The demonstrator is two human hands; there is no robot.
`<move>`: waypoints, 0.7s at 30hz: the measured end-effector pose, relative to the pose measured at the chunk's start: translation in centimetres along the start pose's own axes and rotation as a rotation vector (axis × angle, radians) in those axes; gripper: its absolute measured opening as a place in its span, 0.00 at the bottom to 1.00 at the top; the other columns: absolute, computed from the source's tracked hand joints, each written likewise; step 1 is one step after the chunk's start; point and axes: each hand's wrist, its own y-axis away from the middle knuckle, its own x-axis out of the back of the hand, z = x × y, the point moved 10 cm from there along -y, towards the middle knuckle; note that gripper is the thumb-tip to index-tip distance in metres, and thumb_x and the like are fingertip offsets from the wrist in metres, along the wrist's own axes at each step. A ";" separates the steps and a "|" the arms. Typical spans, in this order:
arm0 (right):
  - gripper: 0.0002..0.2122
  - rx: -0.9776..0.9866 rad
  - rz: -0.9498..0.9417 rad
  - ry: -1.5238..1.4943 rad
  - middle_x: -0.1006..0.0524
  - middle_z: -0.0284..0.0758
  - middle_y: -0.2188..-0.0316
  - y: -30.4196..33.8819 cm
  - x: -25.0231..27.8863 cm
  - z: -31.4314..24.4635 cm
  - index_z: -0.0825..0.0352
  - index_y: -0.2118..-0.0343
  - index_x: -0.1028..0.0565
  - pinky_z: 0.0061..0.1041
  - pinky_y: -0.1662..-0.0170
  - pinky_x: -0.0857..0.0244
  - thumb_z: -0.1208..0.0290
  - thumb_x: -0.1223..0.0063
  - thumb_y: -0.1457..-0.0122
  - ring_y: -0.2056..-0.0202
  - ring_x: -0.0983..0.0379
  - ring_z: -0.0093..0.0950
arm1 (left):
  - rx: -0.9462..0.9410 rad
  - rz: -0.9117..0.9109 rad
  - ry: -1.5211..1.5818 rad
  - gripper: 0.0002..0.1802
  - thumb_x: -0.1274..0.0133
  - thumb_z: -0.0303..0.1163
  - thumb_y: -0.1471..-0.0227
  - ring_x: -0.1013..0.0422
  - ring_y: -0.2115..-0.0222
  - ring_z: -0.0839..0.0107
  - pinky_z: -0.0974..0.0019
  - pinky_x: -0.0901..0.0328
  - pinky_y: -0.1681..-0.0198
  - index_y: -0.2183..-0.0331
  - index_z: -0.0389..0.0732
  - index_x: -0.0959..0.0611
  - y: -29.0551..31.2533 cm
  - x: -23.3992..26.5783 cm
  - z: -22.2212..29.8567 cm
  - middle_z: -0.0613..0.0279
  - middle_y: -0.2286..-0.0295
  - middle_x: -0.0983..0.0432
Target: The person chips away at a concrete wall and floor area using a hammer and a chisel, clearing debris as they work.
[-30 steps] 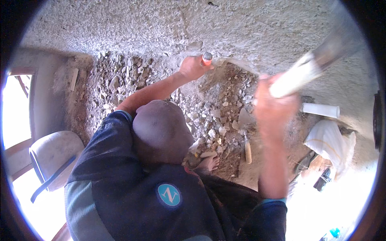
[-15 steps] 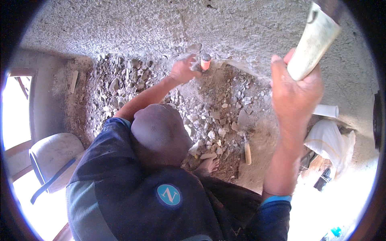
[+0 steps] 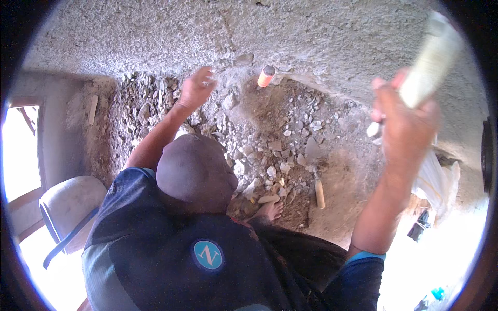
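My right hand [image 3: 407, 116] is raised at the right, its fingers wrapped round the whitish handle [image 3: 430, 59] of a tool. Motion blurs the handle, and the tool's head cannot be made out. To the left, my left hand [image 3: 197, 88] hovers over rubble close to the rough wall, fingers apart and empty. A short rod with a dark round top and an orange band, like a chisel [image 3: 265, 76], stands tilted at the foot of the wall. It is to the right of my left hand and apart from it.
Broken stones and rubble [image 3: 244, 150] cover the ground below the rough grey wall [image 3: 155, 41]. A wooden-handled trowel [image 3: 319, 193] lies on dirt. One bare foot [image 3: 270, 210] rests beside the stones. A grey tub [image 3: 72, 207] stands left, a white sack [image 3: 438, 181] right.
My left hand has moved left, away from the orange-banded chisel, which now leans slightly to the right. My right hand has swung right and a little lower with the white-handled tool.
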 end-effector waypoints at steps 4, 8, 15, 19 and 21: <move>0.06 0.143 0.096 -0.214 0.31 0.32 0.86 0.0 2.6 -1.1 0.68 0.73 0.31 0.16 0.83 0.44 0.83 0.45 0.52 0.86 0.36 0.17 | -0.189 -0.183 -0.181 0.37 0.39 0.53 0.57 0.25 0.61 0.62 0.61 0.31 0.55 0.49 0.42 0.28 -1.4 -6.8 10.2 0.55 0.59 0.23; 0.08 0.086 0.108 -0.250 0.32 0.33 0.86 1.6 2.5 1.0 0.68 0.74 0.32 0.15 0.83 0.44 0.85 0.45 0.53 0.86 0.36 0.17 | -0.025 -0.445 -0.220 0.37 0.40 0.54 0.58 0.27 0.58 0.59 0.60 0.33 0.54 0.50 0.42 0.27 -3.7 -11.5 11.3 0.51 0.57 0.26; 0.10 0.243 0.199 -0.459 0.28 0.36 0.82 1.2 3.7 -0.2 0.66 0.73 0.31 0.17 0.81 0.40 0.89 0.46 0.53 0.84 0.34 0.19 | -0.219 -0.062 -0.197 0.22 0.44 0.43 0.56 0.25 0.65 0.55 0.58 0.32 0.57 0.61 0.41 0.21 -2.6 -9.7 7.6 0.52 0.68 0.22; 0.13 -0.271 -0.422 0.608 0.22 0.48 0.72 5.0 -8.5 18.6 0.74 0.62 0.27 0.35 0.65 0.30 0.74 0.46 0.51 0.67 0.23 0.41 | -0.386 -0.684 -0.886 0.07 0.45 0.34 0.64 0.25 0.72 0.57 0.55 0.30 0.62 0.79 0.42 0.18 -0.4 -13.6 -1.3 0.57 0.77 0.23; 0.15 -0.407 -0.555 0.638 0.23 0.51 0.67 7.3 -8.7 23.4 0.73 0.60 0.27 0.36 0.61 0.31 0.75 0.48 0.52 0.63 0.24 0.44 | -0.711 -0.736 -1.102 0.06 0.43 0.34 0.66 0.25 0.75 0.63 0.55 0.30 0.68 0.85 0.44 0.20 1.5 -11.9 -3.1 0.62 0.84 0.25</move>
